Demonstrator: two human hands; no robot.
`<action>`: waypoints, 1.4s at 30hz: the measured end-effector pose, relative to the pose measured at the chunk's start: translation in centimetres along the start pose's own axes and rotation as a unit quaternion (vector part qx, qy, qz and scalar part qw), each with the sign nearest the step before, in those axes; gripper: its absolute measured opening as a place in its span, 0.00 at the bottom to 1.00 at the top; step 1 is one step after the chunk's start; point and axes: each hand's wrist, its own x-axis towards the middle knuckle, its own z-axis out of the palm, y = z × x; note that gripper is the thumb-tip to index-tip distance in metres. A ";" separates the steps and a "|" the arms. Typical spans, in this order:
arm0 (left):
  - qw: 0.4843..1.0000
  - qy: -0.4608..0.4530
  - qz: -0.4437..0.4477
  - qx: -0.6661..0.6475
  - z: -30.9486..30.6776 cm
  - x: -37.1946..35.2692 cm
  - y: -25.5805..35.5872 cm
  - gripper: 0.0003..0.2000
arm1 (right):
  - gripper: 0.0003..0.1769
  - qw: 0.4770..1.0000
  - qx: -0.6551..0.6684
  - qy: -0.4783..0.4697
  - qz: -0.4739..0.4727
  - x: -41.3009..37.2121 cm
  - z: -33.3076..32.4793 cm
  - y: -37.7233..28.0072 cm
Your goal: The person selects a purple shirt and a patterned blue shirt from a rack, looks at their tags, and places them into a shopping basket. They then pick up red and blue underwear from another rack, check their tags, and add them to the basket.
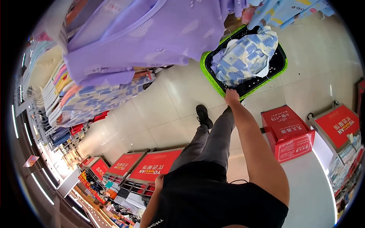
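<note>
My right hand [232, 95] is closed round the near edge or handle of a shopping basket [205, 69]; its exact grip is partly hidden. The basket is black with a bright green rim. Inside lies a crumpled blue-and-white patterned garment [249, 55] with white hanger parts showing, and some lilac cloth at its left. Down beside my body is my left hand [159, 182], near the red sign panels; its fingers are too hidden to read.
Purple garments [152, 38] hang close at the upper left, beside a rack of more clothes [57, 91]. A red fire-extinguisher box [288, 131] stands on the floor to the right. Red sign panels [156, 165] top display racks behind me.
</note>
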 end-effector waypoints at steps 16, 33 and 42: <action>0.984 -0.032 0.050 -0.167 2.3 4.2 -3.4 0.12 | 0.21 0.985 0.156 0.068 -0.017 -14.8 -7.4 -13.8; 0.967 0.057 0.099 -0.227 13.9 2.8 7.2 0.15 | 0.14 0.877 0.481 0.000 -0.005 -28.4 -22.0 -7.5; 0.955 0.081 0.103 -0.267 18.4 0.2 12.2 0.15 | 0.17 0.898 0.436 -0.020 -0.055 -28.0 -25.9 -5.1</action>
